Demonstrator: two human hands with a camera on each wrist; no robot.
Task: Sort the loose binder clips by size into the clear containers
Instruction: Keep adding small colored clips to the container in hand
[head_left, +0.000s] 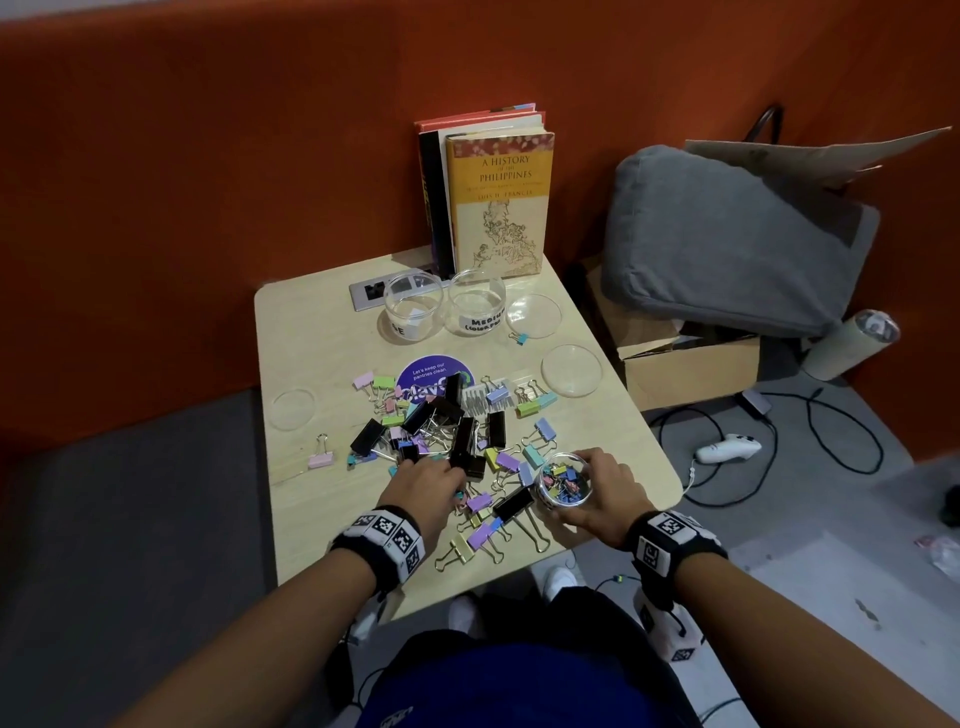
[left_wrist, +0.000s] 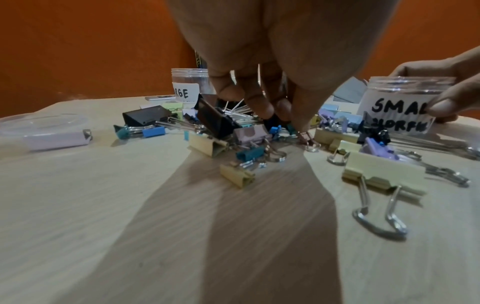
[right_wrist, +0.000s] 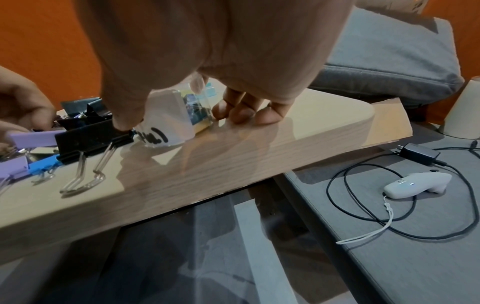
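Orange wall behind, my left hand pinches into the clip pile at frame centre (take only a tiny one), while my right hand grips the small-clip jar steady, lower right.

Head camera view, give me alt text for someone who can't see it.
A right hand holds a clear container of small clips on a light wooden table, while the left hand reaches into a pile of colourful and black binder clips. Two empty labelled containers stand behind, before upright books.
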